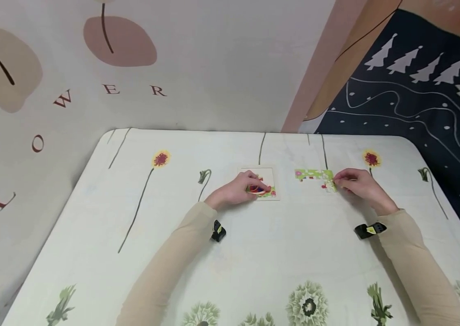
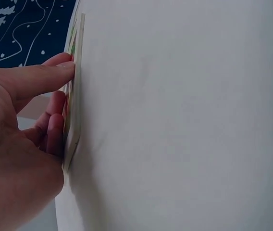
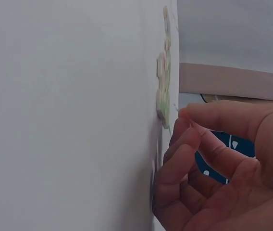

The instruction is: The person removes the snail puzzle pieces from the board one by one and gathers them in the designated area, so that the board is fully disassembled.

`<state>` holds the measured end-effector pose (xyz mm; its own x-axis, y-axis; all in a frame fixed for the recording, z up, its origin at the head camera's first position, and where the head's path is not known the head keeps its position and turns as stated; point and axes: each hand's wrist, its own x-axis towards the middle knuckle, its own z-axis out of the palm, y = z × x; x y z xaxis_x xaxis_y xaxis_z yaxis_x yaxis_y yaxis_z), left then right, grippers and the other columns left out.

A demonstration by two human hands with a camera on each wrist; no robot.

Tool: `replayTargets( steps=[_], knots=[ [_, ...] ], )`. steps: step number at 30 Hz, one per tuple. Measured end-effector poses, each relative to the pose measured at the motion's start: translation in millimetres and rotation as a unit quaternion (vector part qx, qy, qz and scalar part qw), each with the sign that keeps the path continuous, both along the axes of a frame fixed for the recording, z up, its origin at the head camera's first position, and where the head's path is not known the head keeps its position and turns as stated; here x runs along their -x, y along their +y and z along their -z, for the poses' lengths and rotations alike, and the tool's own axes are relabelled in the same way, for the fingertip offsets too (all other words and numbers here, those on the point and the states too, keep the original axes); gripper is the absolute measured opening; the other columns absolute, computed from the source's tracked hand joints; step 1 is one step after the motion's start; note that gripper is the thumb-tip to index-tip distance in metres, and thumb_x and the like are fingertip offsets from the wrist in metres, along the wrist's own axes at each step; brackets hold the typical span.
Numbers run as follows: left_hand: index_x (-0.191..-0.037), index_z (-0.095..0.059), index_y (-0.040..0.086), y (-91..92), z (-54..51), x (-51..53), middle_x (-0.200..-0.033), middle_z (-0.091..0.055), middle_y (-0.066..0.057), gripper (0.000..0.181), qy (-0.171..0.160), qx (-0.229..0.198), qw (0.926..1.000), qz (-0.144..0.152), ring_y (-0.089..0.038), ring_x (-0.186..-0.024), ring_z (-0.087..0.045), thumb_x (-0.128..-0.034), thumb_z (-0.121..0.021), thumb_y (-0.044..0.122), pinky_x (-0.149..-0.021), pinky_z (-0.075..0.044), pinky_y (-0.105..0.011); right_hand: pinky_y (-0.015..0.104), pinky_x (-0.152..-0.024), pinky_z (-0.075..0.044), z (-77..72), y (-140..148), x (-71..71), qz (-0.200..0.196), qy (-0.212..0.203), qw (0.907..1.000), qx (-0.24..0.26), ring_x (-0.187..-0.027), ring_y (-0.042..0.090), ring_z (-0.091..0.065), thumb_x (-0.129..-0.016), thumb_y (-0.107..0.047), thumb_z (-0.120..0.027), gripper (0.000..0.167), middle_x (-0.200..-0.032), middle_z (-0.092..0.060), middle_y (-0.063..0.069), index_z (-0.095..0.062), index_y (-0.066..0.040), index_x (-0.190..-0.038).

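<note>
A square puzzle board (image 1: 268,174) with a pale frame lies on the table, a colourful picture filling its lower part. My left hand (image 1: 238,188) rests over it; in the left wrist view the thumb (image 2: 59,71) lies along the board (image 2: 79,91) near its edge and the other fingers touch its face. To the right lies an L-shaped group of green puzzle pieces (image 1: 313,174). My right hand (image 1: 358,183) is at its right end. In the right wrist view the thumb and forefinger tips meet beside the pieces (image 3: 163,91); whether a piece sits between them is hidden.
A white tablecloth (image 1: 287,244) printed with flowers covers the table. Behind it hangs a pale printed cloth (image 1: 221,68), with a dark blue tree-patterned one (image 1: 409,99) at the right. Each sleeve bears a black wrist device, such as the right one (image 1: 370,230).
</note>
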<state>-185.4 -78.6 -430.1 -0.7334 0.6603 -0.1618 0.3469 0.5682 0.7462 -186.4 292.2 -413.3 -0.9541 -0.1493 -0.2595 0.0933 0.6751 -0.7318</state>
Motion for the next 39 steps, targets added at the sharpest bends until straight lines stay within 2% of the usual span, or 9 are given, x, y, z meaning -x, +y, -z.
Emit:
replayTargets(
  steps=[9,15,19,29,39],
  knots=[
    [-0.125,-0.075,0.006,-5.6,-6.0,-1.9,-0.132,-0.055,-0.017,0.034,0.024,0.018,0.9995,0.007,-0.031,-0.126,-0.047,-0.0936,-0.066,-0.003,-0.108,-0.038,-0.042,0.026,-0.063,-0.046,-4.9,-9,-3.7,0.005,0.008,0.9995,0.03,-0.072,0.01,-0.053,-0.104,-0.012,-0.059,0.03,-0.092,-0.063,0.001,-0.061,0.013,-0.122],
    [-0.116,-0.078,0.004,-13.7,-8.8,-0.7,-0.124,-0.06,-0.016,0.024,0.035,0.015,0.9992,-0.014,-0.03,-0.119,-0.052,-0.0955,-0.068,-0.001,-0.104,-0.041,-0.042,0.026,-0.063,-0.045,-5.1,-15,-3.9,-0.005,0.01,0.9989,0.045,-0.071,0.01,-0.052,-0.104,-0.015,-0.061,0.031,-0.093,-0.063,0.003,-0.062,0.012,-0.121],
    [-0.112,-0.079,0.002,-19.4,-6.7,3.7,-0.121,-0.061,-0.015,0.02,0.037,0.008,0.9988,-0.032,-0.028,-0.112,-0.055,-0.0955,-0.068,0.0,-0.098,-0.044,-0.039,0.026,-0.063,-0.045,-7.0,-21,-3.7,-0.004,0.009,0.9987,0.05,-0.073,0.011,-0.052,-0.104,-0.014,-0.061,0.031,-0.092,-0.062,0.003,-0.062,0.011,-0.122],
    [-0.108,-0.079,0.002,-27.1,2.3,10.5,-0.122,-0.061,-0.013,0.018,-0.003,-0.041,0.9981,-0.046,-0.023,-0.106,-0.055,-0.0953,-0.067,0.0,-0.091,-0.044,-0.031,0.025,-0.063,-0.046,-7.0,-43,0.4,-0.031,0.006,0.998,0.055,-0.073,0.012,-0.054,-0.104,-0.008,-0.059,0.027,-0.09,-0.065,0.006,-0.062,0.013,-0.121],
    [-0.11,-0.078,0.0,-27.8,5.7,13.0,-0.125,-0.059,-0.014,0.019,-0.025,-0.052,0.9972,-0.047,-0.024,-0.108,-0.054,-0.0954,-0.067,-0.001,-0.092,-0.043,-0.03,0.026,-0.062,-0.045,-3.8,-65,2.9,-0.07,0.018,0.9943,0.078,-0.073,0.014,-0.056,-0.103,-0.008,-0.06,0.025,-0.093,-0.066,0.014,-0.064,0.012,-0.117]
  ],
)
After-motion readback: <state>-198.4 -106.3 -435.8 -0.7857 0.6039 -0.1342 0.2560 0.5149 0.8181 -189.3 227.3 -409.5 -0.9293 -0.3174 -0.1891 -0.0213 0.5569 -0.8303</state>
